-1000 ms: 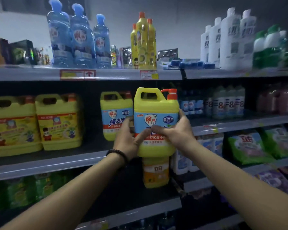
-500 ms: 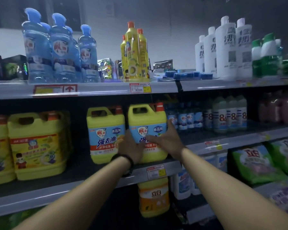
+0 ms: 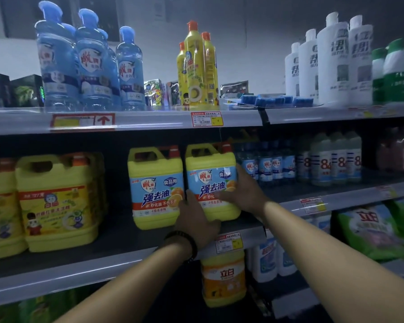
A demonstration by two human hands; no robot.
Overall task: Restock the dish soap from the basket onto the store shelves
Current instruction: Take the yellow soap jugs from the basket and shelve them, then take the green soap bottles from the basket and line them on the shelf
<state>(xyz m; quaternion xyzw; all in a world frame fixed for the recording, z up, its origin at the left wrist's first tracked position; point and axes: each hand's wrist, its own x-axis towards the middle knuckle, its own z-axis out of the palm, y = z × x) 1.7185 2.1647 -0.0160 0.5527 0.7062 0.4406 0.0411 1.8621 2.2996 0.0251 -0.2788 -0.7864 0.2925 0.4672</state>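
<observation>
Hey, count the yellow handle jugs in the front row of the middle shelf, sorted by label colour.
Blue-label jugs: 2, the right one gripped by the left hand and right hand
Yellow-label jugs: 2
Total: 4

Yellow jug (image 3: 211,183) with blue label; orange-capped yellow bottles (image 3: 197,66) above.

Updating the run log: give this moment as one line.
dish soap jug: on middle shelf, beside matching jug | left hand: holds jug | right hand: holds jug
</observation>
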